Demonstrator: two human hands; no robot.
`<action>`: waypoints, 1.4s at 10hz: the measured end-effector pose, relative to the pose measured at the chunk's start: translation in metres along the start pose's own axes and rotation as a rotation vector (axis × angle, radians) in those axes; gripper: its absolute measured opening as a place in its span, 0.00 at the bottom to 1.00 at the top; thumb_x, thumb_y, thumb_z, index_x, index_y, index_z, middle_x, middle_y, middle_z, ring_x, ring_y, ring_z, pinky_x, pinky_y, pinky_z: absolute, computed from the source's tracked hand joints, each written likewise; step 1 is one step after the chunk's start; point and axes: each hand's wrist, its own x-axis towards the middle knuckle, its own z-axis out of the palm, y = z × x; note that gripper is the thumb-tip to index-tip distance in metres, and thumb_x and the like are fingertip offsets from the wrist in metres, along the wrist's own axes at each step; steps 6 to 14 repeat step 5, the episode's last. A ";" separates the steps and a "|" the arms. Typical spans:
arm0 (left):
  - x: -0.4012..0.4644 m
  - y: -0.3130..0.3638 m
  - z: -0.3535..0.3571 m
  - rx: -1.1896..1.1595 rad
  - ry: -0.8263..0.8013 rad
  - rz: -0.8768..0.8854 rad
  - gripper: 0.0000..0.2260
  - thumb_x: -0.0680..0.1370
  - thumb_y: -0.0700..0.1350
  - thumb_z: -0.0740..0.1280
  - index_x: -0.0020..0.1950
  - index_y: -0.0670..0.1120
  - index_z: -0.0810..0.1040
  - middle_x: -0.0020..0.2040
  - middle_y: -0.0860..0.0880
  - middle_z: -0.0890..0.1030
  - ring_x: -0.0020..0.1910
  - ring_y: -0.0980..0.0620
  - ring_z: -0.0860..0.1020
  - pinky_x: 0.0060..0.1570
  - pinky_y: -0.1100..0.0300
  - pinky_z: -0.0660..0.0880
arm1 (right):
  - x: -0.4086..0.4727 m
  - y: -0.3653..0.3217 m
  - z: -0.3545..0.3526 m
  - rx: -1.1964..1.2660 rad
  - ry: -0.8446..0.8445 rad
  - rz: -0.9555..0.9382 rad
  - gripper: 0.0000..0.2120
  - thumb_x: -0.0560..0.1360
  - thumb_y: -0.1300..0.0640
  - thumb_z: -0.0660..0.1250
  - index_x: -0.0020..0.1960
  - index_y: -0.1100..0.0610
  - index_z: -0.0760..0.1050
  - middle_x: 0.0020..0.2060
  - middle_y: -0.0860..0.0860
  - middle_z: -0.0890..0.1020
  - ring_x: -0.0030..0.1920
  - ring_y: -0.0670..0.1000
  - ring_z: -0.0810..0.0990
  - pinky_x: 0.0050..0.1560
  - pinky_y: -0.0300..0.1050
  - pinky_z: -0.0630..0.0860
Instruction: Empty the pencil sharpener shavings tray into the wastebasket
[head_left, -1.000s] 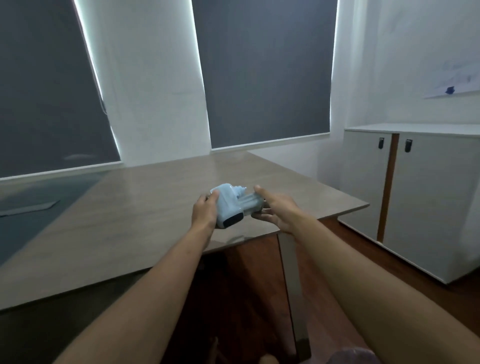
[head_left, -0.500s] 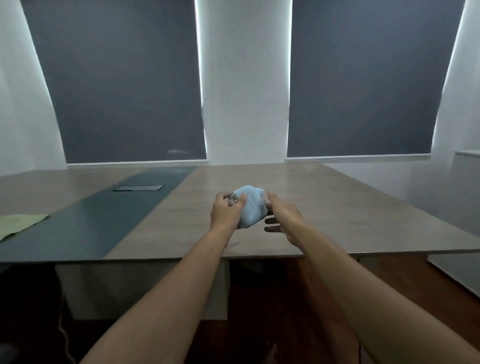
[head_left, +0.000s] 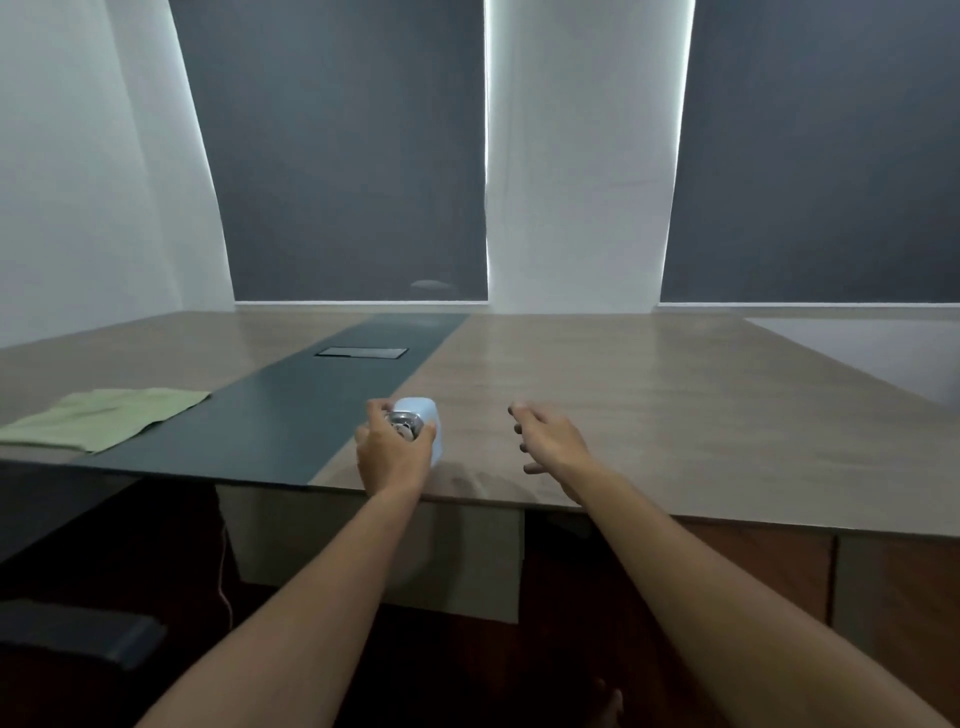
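Observation:
A pale blue pencil sharpener with a shiny metal part facing me stands on the wooden table, close to its near edge. My left hand is wrapped around the sharpener from the near side. My right hand hovers over the table to the right of it, fingers spread, holding nothing. No wastebasket is in view. I cannot see the shavings tray as a separate part.
A dark strip runs down the table's middle with a flush rectangular hatch. A light green cloth lies at the left. A dark chair part sits low at the left. Two windows with dark blinds face me.
The view has swung left across the table. My right hand has let go of the sharpener and moved away to the right. My left hand still holds it, now down at the table.

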 end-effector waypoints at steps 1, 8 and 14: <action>0.005 -0.014 0.001 0.029 -0.005 -0.005 0.23 0.69 0.50 0.74 0.60 0.50 0.69 0.59 0.40 0.75 0.53 0.39 0.76 0.48 0.55 0.69 | 0.006 0.014 -0.001 -0.002 0.054 -0.002 0.24 0.79 0.44 0.57 0.58 0.63 0.77 0.54 0.60 0.82 0.54 0.60 0.81 0.53 0.58 0.81; -0.001 -0.015 0.012 0.259 0.127 0.178 0.33 0.67 0.58 0.72 0.69 0.53 0.67 0.69 0.37 0.68 0.67 0.36 0.67 0.64 0.42 0.68 | 0.023 0.055 -0.045 -0.267 0.225 -0.064 0.19 0.80 0.48 0.58 0.50 0.60 0.82 0.45 0.56 0.83 0.46 0.55 0.78 0.44 0.43 0.67; -0.001 -0.015 0.012 0.259 0.127 0.178 0.33 0.67 0.58 0.72 0.69 0.53 0.67 0.69 0.37 0.68 0.67 0.36 0.67 0.64 0.42 0.68 | 0.023 0.055 -0.045 -0.267 0.225 -0.064 0.19 0.80 0.48 0.58 0.50 0.60 0.82 0.45 0.56 0.83 0.46 0.55 0.78 0.44 0.43 0.67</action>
